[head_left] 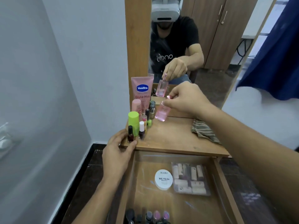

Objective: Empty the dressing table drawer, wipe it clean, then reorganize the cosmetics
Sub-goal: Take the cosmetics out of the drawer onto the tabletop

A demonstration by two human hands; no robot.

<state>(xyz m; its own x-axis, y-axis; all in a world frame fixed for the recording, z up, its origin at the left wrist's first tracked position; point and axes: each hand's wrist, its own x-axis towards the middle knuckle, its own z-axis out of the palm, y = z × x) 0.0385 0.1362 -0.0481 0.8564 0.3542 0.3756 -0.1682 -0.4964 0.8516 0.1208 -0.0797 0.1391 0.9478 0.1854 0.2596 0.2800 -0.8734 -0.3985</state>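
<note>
My right hand (186, 99) pinches the cap of a pink perfume bottle (162, 112), holding it tilted just above the back of the dressing table top (174, 136). My left hand (119, 147) holds a dark red nail polish bottle (130, 134) at the table's front left corner. Beside it stand a white-capped polish (141, 130), a green-capped bottle (133, 119), a pink Vaseline tube (142, 91) and other small cosmetics. Below, the open drawer (223, 183) holds a white nail polish remover tub (163, 179), a clear packet of lipsticks (190, 180) and several bottles at its front edge (148, 215).
A striped cloth (203, 130) lies on the right of the table top. The mirror (194, 46) behind reflects me and the perfume bottle. A grey wall is on the left, a blue curtain (275, 54) on the right, and dark floor surrounds the drawer.
</note>
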